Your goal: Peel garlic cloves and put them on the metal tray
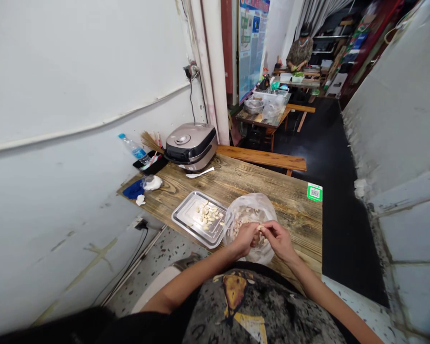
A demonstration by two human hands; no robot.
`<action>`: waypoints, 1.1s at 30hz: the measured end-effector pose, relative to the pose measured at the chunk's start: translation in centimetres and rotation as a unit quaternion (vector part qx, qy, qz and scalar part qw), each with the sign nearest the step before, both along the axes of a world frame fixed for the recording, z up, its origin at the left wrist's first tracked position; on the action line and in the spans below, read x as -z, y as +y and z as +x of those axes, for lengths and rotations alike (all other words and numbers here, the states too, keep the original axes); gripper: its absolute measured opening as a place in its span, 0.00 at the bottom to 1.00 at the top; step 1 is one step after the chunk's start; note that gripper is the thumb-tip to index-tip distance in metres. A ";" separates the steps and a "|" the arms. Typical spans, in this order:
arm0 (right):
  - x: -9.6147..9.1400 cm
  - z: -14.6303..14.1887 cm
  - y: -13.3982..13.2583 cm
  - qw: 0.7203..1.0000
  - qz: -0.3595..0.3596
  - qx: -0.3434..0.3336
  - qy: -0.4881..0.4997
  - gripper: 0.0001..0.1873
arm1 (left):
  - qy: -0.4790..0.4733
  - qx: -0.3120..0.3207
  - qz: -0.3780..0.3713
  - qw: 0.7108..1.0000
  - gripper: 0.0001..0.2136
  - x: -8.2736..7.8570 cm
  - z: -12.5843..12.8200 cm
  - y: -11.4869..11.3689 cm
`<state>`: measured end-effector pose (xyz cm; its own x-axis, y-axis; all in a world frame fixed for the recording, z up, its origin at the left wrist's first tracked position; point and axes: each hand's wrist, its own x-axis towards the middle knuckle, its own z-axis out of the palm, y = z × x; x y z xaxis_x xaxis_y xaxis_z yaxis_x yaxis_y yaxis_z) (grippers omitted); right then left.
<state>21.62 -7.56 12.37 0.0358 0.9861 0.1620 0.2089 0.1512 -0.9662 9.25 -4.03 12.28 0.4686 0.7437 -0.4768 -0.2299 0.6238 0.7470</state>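
At the near edge of the table (pixel 294 205) the curled left hand (pixel 246 237) and right hand (pixel 277 237) pinch one small pale garlic clove (pixel 260 228) between their fingertips. Its long axis runs from hand to hand, and its tip is too small to make out. Beneath lies a crinkled clear plastic bag (pixel 252 205). Just left, a shiny rectangular metal tray (pixel 182 216) holds smooth peeled cloves (pixel 208 215). Farther along the rough planks stands a rounded silver rice cooker (pixel 191 145).

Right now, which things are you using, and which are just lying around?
In use: left hand, right hand, the clove they pinch, plastic bag, metal tray, peeled cloves.
Lying about: rice cooker, water bottle, white spoon, blue cloth, green sign.
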 end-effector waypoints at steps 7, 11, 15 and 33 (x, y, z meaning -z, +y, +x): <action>0.2 1.0 -0.6 0.994 0.089 -0.034 -0.047 0.07 | 0.013 0.153 -0.026 0.988 0.15 -0.6 -0.9 0.3; -0.3 0.1 -0.9 0.985 -0.080 0.013 0.154 0.13 | 0.197 0.019 0.321 0.926 0.17 -1.0 -1.1 -0.1; -1.5 -0.8 -0.9 0.928 -0.191 0.001 0.320 0.16 | 0.308 0.023 0.536 0.785 0.18 -0.8 -1.8 -0.1; -1.2 -0.1 -0.6 0.973 -0.151 0.004 0.175 0.26 | 0.075 0.060 0.086 0.992 0.19 -0.5 -1.2 0.8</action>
<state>21.48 -8.20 13.59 0.0442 0.9865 -0.1576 -0.1410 -0.1500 -0.9786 8.04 -3.19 12.79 0.4917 0.7637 -0.4183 -0.0402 0.4997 0.8653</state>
